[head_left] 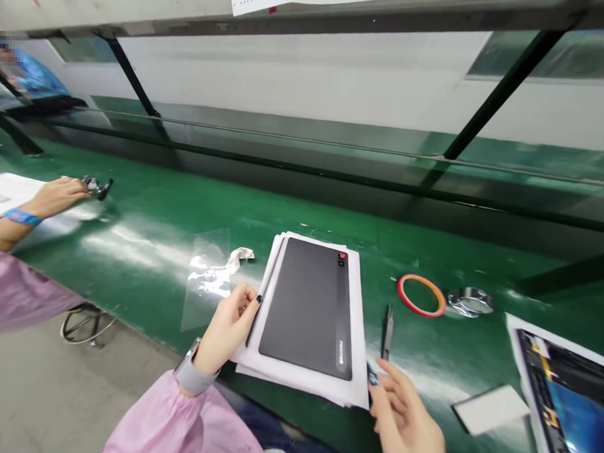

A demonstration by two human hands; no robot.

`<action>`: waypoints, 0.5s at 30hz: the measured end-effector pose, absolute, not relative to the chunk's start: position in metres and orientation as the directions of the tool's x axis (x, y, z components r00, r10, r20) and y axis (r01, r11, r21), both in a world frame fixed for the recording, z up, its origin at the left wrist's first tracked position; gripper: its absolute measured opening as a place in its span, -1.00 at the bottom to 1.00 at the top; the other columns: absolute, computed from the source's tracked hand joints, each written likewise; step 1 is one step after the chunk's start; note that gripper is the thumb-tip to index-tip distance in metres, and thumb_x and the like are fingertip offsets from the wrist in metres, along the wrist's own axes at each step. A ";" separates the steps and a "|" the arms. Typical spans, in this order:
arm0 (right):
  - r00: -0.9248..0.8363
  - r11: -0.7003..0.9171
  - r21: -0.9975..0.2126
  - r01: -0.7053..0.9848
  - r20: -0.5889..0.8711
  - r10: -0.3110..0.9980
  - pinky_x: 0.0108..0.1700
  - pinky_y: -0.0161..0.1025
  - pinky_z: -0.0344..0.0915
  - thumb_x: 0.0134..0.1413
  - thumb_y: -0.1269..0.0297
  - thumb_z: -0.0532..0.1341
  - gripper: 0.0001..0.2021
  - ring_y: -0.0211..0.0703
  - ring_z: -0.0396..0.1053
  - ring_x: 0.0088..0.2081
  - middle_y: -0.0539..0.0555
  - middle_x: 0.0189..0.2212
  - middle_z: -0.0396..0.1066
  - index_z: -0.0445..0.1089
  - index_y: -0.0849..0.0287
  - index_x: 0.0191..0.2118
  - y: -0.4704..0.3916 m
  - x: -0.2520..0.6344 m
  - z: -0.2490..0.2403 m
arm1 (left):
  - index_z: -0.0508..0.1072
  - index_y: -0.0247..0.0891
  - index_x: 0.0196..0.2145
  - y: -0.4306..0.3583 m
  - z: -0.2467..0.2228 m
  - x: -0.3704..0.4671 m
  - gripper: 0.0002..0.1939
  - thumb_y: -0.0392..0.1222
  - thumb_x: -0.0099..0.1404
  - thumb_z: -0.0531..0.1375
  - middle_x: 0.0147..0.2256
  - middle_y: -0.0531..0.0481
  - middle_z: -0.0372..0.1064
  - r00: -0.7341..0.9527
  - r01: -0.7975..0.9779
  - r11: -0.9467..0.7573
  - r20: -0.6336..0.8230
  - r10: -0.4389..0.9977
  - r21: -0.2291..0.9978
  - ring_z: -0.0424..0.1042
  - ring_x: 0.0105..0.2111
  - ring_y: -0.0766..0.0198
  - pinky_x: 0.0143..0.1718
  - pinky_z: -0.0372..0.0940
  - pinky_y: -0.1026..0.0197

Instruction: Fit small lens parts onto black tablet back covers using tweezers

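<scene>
A dark grey tablet [308,307] lies back side up in front of me, its red-marked camera at the far right corner. Under it is a stack of white sheets [359,349], with a dark edge showing along the left side. My left hand [230,327] pinches the left edge of this stack between thumb and fingers. At the near right corner, my right hand [406,418] has its fingers curled in beside the stack; what lies between them is hidden. A dark slim pen-like tool [387,330] rests just beyond my right fingertips.
Right of the stack are a red tape roll [406,294], a silver tape roll [471,302], a white block [491,410] and an opened tablet [575,399]. Clear film [207,276] lies left. A co-worker's hand [60,194] is at far left. Shelf posts [502,95] rise behind.
</scene>
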State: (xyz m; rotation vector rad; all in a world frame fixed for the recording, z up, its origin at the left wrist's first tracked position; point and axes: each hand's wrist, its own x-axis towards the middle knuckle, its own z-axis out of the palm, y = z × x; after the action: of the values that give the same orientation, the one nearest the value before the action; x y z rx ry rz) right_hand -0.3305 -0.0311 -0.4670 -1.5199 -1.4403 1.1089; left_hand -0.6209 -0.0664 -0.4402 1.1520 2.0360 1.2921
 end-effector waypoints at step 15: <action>-0.123 -0.470 -0.881 -0.049 -0.462 0.878 -0.31 -0.34 0.47 -0.02 -0.16 0.46 -0.55 -0.04 0.51 -0.19 0.02 -0.19 0.56 0.47 0.02 -0.15 -0.007 -0.348 -0.452 | 0.47 -0.12 -0.25 -0.076 -0.451 -0.603 -0.89 -0.25 0.31 0.15 -0.24 -0.01 0.37 -0.536 0.424 0.163 0.102 0.838 0.891 0.39 -0.29 0.11 -0.24 0.29 0.10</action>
State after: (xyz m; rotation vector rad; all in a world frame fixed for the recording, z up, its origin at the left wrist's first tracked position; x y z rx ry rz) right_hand -0.3476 -0.0066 -0.4518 -1.4415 -0.9592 1.6806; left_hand -0.6026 -0.0762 -0.4511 1.1957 2.0294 1.3380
